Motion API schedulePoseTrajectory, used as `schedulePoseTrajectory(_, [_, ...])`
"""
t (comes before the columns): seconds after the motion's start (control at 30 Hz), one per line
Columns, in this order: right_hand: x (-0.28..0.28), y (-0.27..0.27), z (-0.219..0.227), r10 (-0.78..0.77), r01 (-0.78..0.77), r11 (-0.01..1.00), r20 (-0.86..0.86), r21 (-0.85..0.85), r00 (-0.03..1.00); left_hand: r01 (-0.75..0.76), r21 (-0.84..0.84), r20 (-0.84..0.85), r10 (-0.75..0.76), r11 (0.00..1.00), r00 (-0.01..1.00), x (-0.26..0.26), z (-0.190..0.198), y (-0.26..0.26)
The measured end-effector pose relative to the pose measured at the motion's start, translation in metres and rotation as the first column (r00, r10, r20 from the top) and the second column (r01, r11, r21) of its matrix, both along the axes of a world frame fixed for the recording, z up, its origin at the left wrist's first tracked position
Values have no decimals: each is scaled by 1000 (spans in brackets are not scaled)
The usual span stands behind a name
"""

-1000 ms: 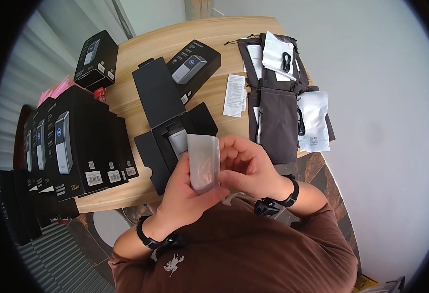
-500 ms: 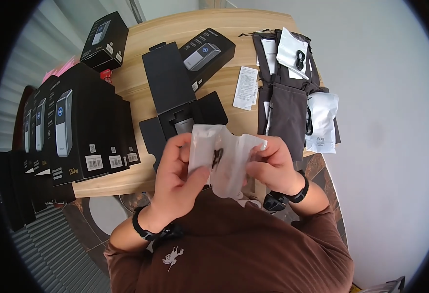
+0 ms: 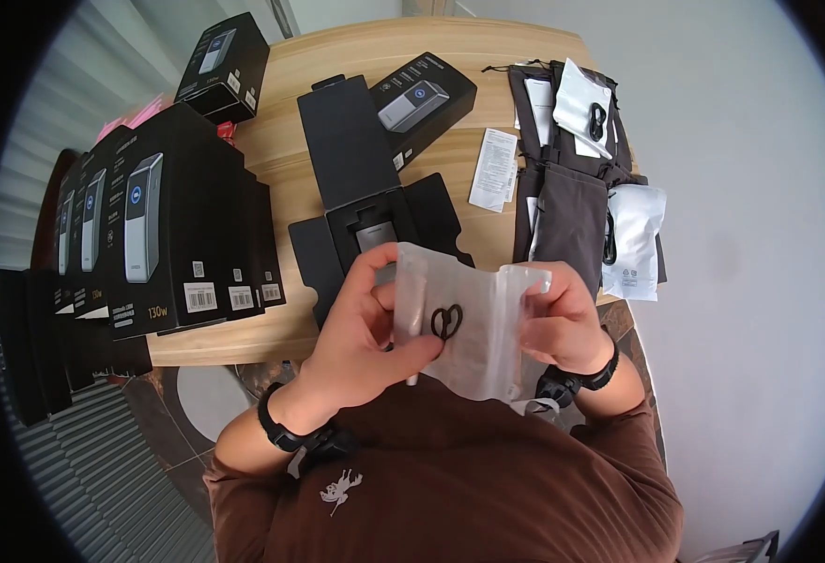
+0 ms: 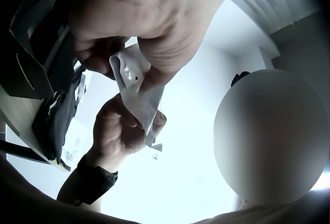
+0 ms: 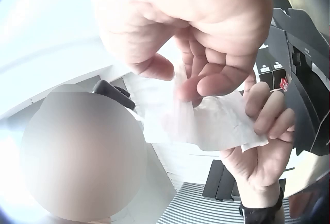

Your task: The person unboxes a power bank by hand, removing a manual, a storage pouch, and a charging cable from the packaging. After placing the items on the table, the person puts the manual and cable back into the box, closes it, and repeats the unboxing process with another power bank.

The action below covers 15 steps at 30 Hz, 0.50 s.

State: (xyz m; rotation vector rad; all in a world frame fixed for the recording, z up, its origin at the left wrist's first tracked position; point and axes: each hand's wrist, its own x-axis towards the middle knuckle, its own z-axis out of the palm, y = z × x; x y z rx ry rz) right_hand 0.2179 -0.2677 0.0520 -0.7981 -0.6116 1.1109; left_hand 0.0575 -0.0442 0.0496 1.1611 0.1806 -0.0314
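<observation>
In the head view a frosted plastic bag (image 3: pixel 483 328) is spread between both hands above the table's front edge. A coiled black cable (image 3: pixel 446 322) shows on its face. The left hand (image 3: pixel 361 314) grips the bag's left side, its thumb across the front beside the cable. At the opposite edge the right hand (image 3: pixel 563 319) pinches the plastic with thumb and curled fingers. Just beyond the left hand lies an opened black box (image 3: pixel 347 141), flaps spread, with a grey device (image 3: pixel 375 236) inside. In the right wrist view the bag (image 5: pixel 216 123) hangs between the hands.
Black boxes (image 3: pixel 183 206) stand stacked at the left, another box (image 3: pixel 225 66) behind them. A further box (image 3: pixel 427 103) lies beyond the opened one. On the right are a paper leaflet (image 3: pixel 494 169), dark drawstring pouches (image 3: pixel 570 211) and a white bag (image 3: pixel 636 239) with a black cable.
The bag, folded narrow in the left hand earlier, is now unfolded and stretched wide. The right hand has moved right with its edge, and the black cable has come into sight.
</observation>
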Motion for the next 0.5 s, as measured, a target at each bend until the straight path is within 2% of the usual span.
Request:
schedulePoseTrajectory(0.03, [0, -2, -2, -17, 18, 1000, -28, 20, 999, 6, 0, 0, -6, 1000, 1000, -1, -2, 2])
schedulePoseTrajectory(0.13, [-5, -2, 2, -115, 121, 992, -148, 34, 982, -199, -145, -40, 196, 969, 980, 5, -6, -4])
schedulePoseTrajectory(0.17, [-7, -2, 4, -148, 157, 987, -190, 33, 971, -196, -118, -40, 192, 974, 980, 5, -5, -3])
schedulePoseTrajectory(0.23, [-2, -1, 8, -128, 136, 990, -143, 45, 981, -177, -68, -36, 175, 982, 984, 5, -4, -2])
schedulePoseTrajectory(0.27, [0, -1, 11, -125, 129, 991, -109, 27, 986, -288, 11, 74, 286, 958, 955, 9, 0, -10])
schedulePoseTrajectory(0.3, [2, -2, 14, -121, 122, 992, -74, 10, 990, -431, 222, 159, 403, 875, 901, 10, 3, -15])
schedulePoseTrajectory(0.33, [4, 0, 26, -104, 103, 994, -22, -33, 994, -508, 377, 342, 393, 775, 854, 9, 4, -15])
schedulePoseTrajectory(0.37, [5, 2, 34, -79, 81, 994, 28, -79, 996, -596, 492, 513, 342, 634, 787, 7, 5, -11])
schedulePoseTrajectory(0.4, [6, 4, 34, -83, 94, 992, 133, -81, 988, -511, 511, 560, 183, 691, 808, 7, 9, -7])
schedulePoseTrajectory(0.47, [1, 10, 39, -85, 114, 989, 263, -99, 961, -333, 574, 621, -134, 748, 772, 3, 26, 0])
schedulePoseTrajectory(0.5, [-1, 13, 41, -78, 117, 988, 327, -103, 942, -278, 555, 578, -123, 784, 807, 5, 36, -10])
